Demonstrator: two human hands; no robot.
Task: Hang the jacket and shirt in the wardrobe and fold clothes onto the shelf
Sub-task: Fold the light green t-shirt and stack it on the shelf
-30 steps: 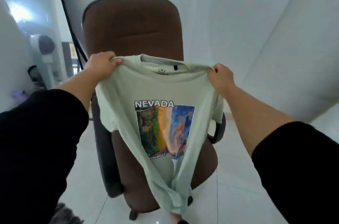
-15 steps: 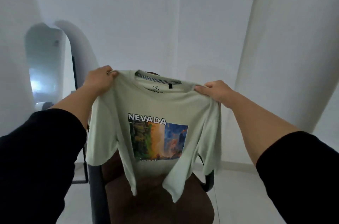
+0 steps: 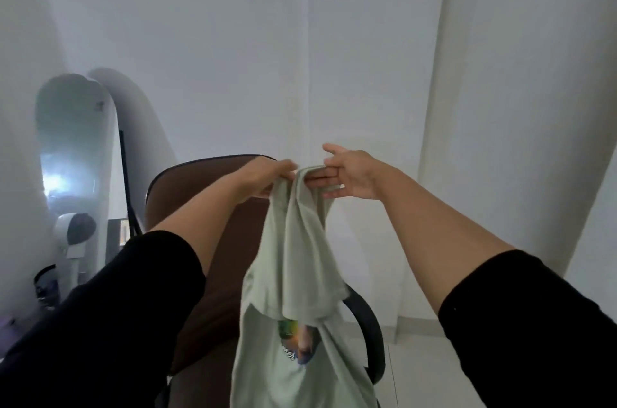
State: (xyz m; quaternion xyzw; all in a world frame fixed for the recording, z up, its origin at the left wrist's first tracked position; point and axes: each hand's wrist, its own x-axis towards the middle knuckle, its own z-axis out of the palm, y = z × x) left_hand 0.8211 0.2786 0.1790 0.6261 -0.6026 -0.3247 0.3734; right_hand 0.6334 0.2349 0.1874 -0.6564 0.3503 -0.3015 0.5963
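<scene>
Pale green t-shirt (image 3: 297,277) hangs folded lengthwise above the brown chair (image 3: 213,240), left hand (image 3: 267,178) fingers clamped on both shoulders, right hand (image 3: 350,173) fingers straight and apart against the fabric; best match the shoulder seams flush before folding down.

White walls (image 3: 233,40) — brown chair (image 3: 200,207)

Soft matt cloth T-shirt (image 3: 300,274), brown matt upholstered chair (image 3: 213,274) with glossy black plastic armrest (image 3: 370,327).
</scene>
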